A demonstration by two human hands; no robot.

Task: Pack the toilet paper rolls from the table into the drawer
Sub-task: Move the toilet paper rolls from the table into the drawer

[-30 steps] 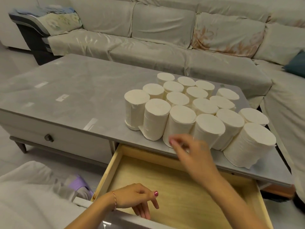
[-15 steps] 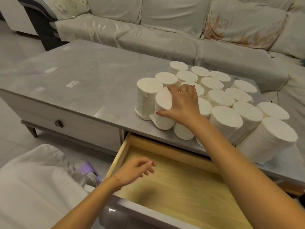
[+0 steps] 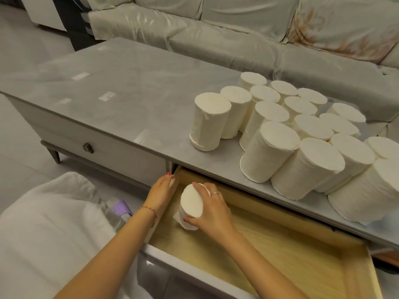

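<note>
My right hand grips a white toilet paper roll, holding it tilted in the back left corner of the open wooden drawer. My left hand rests with straight fingers on the drawer's left side wall, beside that roll. Several more white rolls stand upright in a tight cluster on the right part of the grey table. One roll stands at the cluster's left front.
A closed drawer with a dark knob sits left of the open one. A pale sofa runs behind the table. White cloth and a purple object lie at lower left.
My right hand took a front roll from the table and brought it down into the drawer. My left hand moved from inside the drawer to its left wall.
</note>
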